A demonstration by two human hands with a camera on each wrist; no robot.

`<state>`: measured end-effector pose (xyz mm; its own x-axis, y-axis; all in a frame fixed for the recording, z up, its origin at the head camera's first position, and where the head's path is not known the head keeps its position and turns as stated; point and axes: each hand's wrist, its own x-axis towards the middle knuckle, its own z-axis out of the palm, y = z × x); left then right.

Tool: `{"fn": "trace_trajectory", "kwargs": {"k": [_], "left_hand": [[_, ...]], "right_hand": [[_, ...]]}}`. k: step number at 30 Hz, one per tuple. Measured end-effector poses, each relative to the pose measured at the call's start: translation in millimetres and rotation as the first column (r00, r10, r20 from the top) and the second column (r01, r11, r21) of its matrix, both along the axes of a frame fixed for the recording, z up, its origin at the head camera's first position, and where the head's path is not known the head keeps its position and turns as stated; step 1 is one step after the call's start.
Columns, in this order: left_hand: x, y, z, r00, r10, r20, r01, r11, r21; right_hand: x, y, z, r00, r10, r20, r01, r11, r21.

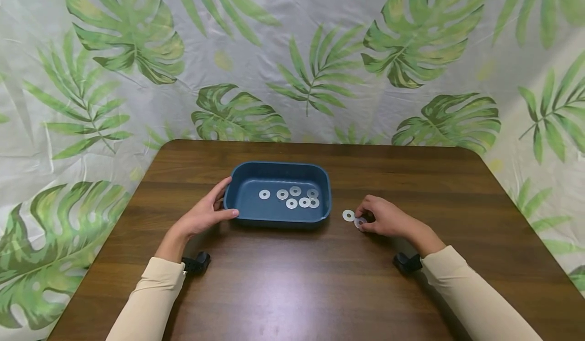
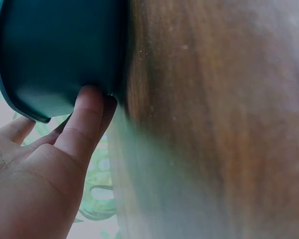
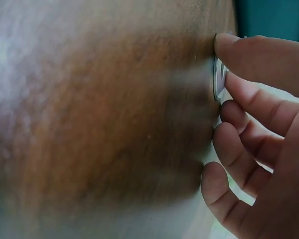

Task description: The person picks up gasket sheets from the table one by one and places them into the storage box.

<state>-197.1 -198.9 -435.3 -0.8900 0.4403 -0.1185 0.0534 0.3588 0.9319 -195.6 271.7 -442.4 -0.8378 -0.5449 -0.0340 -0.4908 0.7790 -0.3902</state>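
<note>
A dark blue rectangular dish (image 1: 276,221) sits on the table with several flat metal washers (image 1: 282,194) on its floor, most toward its right side. At its left end my left hand (image 1: 205,211) grips it, thumb along the front corner and fingers round the side; the left wrist view shows the thumb (image 2: 87,112) pressed to the dish's outer wall. Right of the dish, my right hand (image 1: 384,218) pinches a washer (image 3: 220,79) by its edges between thumb and index finger, low at the tabletop. Another washer (image 1: 349,215) lies just left of those fingertips, overlapping the pinched one in the head view.
The brown wooden table (image 1: 283,290) has rounded far corners. Behind it hangs a pale curtain with green leaf print (image 1: 315,71). Each wrist wears a black strap with a small camera, the left one (image 1: 197,264) and the right one (image 1: 407,262) both close over the tabletop.
</note>
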Motion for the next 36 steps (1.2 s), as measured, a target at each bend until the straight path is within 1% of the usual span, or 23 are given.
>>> {"fn": "trace_trajectory", "kwargs": {"k": [4,10,13,16,24,27,31,36], "left_hand": [[0.4,0,0.8,1.000,-0.002,0.000,0.002,1.000,-0.002],[-0.1,0,0.0,1.000,0.002,-0.002,-0.002,1.000,0.000],[-0.5,-1,-0.7,1.000,0.002,-0.004,-0.002,1.000,0.005],[-0.6,-1,-1.5,1.000,-0.001,-0.006,0.001,1.000,0.003],[-0.2,0,-1.8,1.000,0.003,-0.001,-0.003,1.000,0.001],[-0.2,0,-2.7,1.000,-0.003,-0.006,0.003,1.000,-0.001],[0.1,0,-1.5,1.000,-0.003,-0.003,0.003,1.000,-0.001],[0.1,0,-1.5,1.000,0.005,-0.001,-0.005,1.000,-0.007]], "right_hand": [[1.2,-2,2.5,1.000,0.003,-0.017,-0.002,0.999,0.041],[5.1,-8,9.1,0.997,-0.032,-0.073,0.042,0.989,0.143],[4.1,-10,11.8,0.997,-0.027,-0.078,0.039,0.987,0.155],[1.1,-11,11.6,0.998,-0.030,-0.048,0.037,0.987,0.154],[-7.5,-10,11.7,0.998,-0.009,0.060,0.001,0.992,0.126],[-6.2,-9,9.4,0.998,-0.025,0.052,0.017,0.991,0.132],[-3.4,-9,7.9,0.999,-0.048,0.022,0.045,0.991,0.130],[-5.6,-10,10.0,0.996,-0.066,0.061,0.059,0.991,0.117]]}}
